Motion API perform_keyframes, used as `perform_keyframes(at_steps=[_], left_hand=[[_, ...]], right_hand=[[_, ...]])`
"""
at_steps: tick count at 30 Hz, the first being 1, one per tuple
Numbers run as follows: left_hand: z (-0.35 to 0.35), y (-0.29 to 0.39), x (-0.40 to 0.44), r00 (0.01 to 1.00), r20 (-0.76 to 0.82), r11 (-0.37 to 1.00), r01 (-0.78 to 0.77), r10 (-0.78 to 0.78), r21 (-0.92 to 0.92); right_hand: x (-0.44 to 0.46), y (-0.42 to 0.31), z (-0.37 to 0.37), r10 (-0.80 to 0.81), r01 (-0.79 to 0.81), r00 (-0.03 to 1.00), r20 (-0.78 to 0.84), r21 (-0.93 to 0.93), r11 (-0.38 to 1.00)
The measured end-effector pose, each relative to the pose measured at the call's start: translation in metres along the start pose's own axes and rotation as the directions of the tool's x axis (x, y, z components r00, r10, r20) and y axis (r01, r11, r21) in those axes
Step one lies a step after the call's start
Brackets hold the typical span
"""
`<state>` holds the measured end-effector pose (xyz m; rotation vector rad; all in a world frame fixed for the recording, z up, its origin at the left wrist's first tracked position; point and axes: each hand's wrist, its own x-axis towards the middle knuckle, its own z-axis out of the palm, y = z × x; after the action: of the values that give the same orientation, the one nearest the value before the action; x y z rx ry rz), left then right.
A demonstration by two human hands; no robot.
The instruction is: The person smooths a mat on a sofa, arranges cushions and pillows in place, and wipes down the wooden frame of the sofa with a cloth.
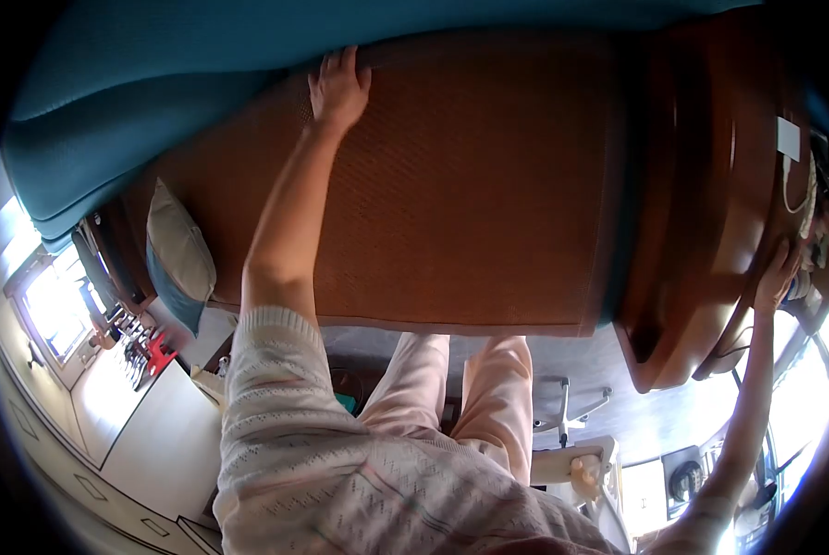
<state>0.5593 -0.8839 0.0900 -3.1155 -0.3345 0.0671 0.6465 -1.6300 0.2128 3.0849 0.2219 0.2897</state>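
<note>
My left hand (340, 92) lies on the brown woven seat mat (470, 185), its fingers stretched toward the teal sofa back (202, 65). It is open, and the fingertips meet the mat's far edge below the backrest. On the right, my right hand (777, 277) rests at the outer edge of the wooden armrest (701, 203). Its fingers look extended and hold nothing I can make out; part of the hand is small and blurred. A white card-like object (788, 139) and a pale cord (810, 208) are on the armrest beyond that hand.
A grey and teal cushion (181, 245) leans at the mat's left end. A white cabinet (165, 439) stands lower left, with red items (162, 353) behind it. A chair base (570, 416) stands on the grey floor at lower right. Assorted items crowd the far right.
</note>
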Motion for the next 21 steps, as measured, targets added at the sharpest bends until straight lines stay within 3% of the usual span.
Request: perform_keyframes(at_steps=[2,3,6,7,11,13,14,16,21], left_hand=[[0.006,0.0,0.022,0.991,0.122,0.998,0.057,-0.061,0.034],[0.008,0.0,0.024,0.979,0.181,0.995,0.082,-0.091,0.058],[0.009,-0.003,-0.005,0.998,0.057,0.998,0.019,-0.015,-0.059],[0.003,-0.004,-0.017,0.992,0.116,0.995,0.056,-0.047,-0.08],[0.003,-0.041,-0.038,0.966,0.043,0.966,0.257,-0.256,-0.032],[0.004,-0.066,-0.033,0.979,-0.058,0.979,0.201,-0.198,0.045],[0.007,-0.079,-0.027,0.981,-0.106,0.982,0.17,-0.161,0.085],[0.006,-0.103,-0.01,0.974,-0.008,0.973,0.228,-0.228,0.036],[0.004,-0.091,-0.001,0.938,0.15,0.948,0.299,-0.313,0.107]], right_hand=[[0.006,-0.018,-0.007,0.152,-0.15,0.988,-0.002,0.134,0.98],[0.007,-0.008,-0.007,0.059,-0.062,0.998,0.037,0.095,0.994],[0.007,-0.007,-0.003,0.09,-0.091,0.996,0.015,0.167,0.982],[0.008,-0.008,-0.003,0.105,-0.104,0.994,0.005,0.189,0.976],[0.012,-0.02,-0.007,0.18,-0.184,0.983,0.04,0.199,0.962],[0.013,0.002,0.001,0.18,-0.184,0.983,0.039,0.148,0.972],[0.011,0.022,0.008,0.044,-0.044,0.999,0.003,0.038,0.998],[0.007,0.057,0.018,-0.239,0.231,0.971,-0.019,-0.196,0.953],[0.009,0.016,0.004,0.145,-0.146,0.989,0.03,0.065,0.987]])
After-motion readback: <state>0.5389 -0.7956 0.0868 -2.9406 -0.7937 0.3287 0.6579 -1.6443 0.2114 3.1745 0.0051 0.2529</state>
